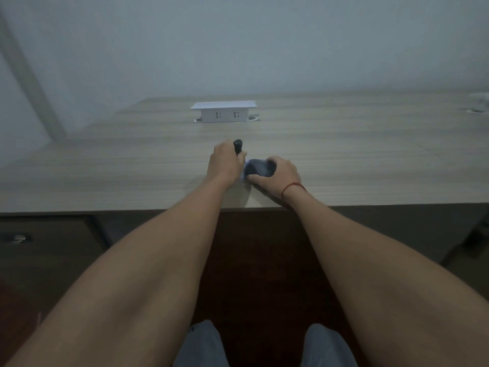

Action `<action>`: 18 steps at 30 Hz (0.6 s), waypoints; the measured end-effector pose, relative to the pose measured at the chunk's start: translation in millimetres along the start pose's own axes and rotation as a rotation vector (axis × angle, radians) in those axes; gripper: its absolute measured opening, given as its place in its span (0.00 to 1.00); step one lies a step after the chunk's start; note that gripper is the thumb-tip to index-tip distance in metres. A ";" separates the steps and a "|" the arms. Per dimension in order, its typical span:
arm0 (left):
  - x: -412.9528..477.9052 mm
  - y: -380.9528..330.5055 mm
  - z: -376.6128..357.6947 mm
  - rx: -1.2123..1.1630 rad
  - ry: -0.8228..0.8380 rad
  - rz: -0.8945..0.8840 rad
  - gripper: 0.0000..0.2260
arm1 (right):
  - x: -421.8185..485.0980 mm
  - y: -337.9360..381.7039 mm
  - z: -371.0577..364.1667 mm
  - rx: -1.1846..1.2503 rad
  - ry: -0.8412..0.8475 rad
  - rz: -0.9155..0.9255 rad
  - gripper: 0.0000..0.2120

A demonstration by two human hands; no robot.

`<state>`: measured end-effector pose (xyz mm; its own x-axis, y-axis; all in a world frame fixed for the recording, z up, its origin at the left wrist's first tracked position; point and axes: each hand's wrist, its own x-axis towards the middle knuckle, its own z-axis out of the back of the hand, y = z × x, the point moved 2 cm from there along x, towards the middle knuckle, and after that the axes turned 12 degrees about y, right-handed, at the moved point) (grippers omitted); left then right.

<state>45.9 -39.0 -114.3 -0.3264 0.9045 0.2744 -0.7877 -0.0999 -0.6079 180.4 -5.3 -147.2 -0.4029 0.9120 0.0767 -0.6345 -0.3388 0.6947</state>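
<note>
My left hand [225, 162] grips a small black stick-like object [237, 145] whose rounded top pokes up above the fingers. Just to its right, my right hand [279, 176] holds a dark grey-blue object [258, 168] down on the wooden desk [132, 160], fingers curled over it and thumb along its near side. A pale edge shows at that object's left. What either object is cannot be told in the dim light. Both hands sit near the middle of the desk, close to the front edge.
A white pop-up socket box [224, 112] with two outlets stands at the back middle of the desk. A pale blurred object [480, 102] sits at the far right edge. A dark drawer unit with a metal knob [17, 237] is below left. A wall rises behind.
</note>
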 end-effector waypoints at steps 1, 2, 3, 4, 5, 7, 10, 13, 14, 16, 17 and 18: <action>1.3 3.2 0.3 0.033 0.019 0.020 0.13 | 0.4 -0.3 0.7 0.004 0.001 0.003 0.31; 1.5 3.6 1.7 0.045 0.018 0.014 0.12 | 0.7 -0.5 1.5 0.008 0.004 0.006 0.31; 1.4 2.8 3.8 0.033 0.001 -0.006 0.12 | 0.9 -0.6 1.6 0.016 0.007 0.010 0.31; 0.8 0.9 5.3 0.002 -0.033 -0.034 0.12 | 1.1 -1.2 1.7 0.028 0.008 0.014 0.30; -0.5 -0.9 6.2 -0.039 -0.068 -0.048 0.12 | 1.0 -1.7 1.8 0.041 0.009 0.015 0.29; -4.4 -1.1 4.6 -0.079 -0.094 -0.044 0.12 | 0.6 -2.1 2.0 0.063 0.004 0.020 0.30; -4.6 4.2 2.7 0.008 -0.017 0.002 0.11 | -0.3 -2.9 3.4 0.108 0.018 0.017 0.35; -1.6 3.8 9.6 0.006 -0.010 -0.043 0.10 | 0.8 -4.1 4.1 0.151 0.070 0.005 0.37; -0.8 2.6 11.4 -0.041 -0.046 -0.068 0.10 | 1.5 -4.1 4.3 0.157 0.091 0.002 0.37; -2.2 0.1 12.5 -0.136 -0.105 -0.077 0.12 | 2.9 -3.9 5.1 0.176 0.136 0.004 0.36; -3.4 0.3 11.0 -0.140 -0.100 -0.071 0.13 | 3.3 -3.6 6.1 0.194 0.158 0.006 0.36; -3.4 1.6 9.2 -0.115 -0.077 -0.061 0.13 | 3.6 -3.1 7.5 0.217 0.176 0.005 0.36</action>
<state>40.9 -46.0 -109.4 -0.3219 0.8728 0.3670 -0.7436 0.0069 -0.6686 185.8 0.8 -143.7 -0.5265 0.8496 -0.0319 -0.4836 -0.2684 0.8331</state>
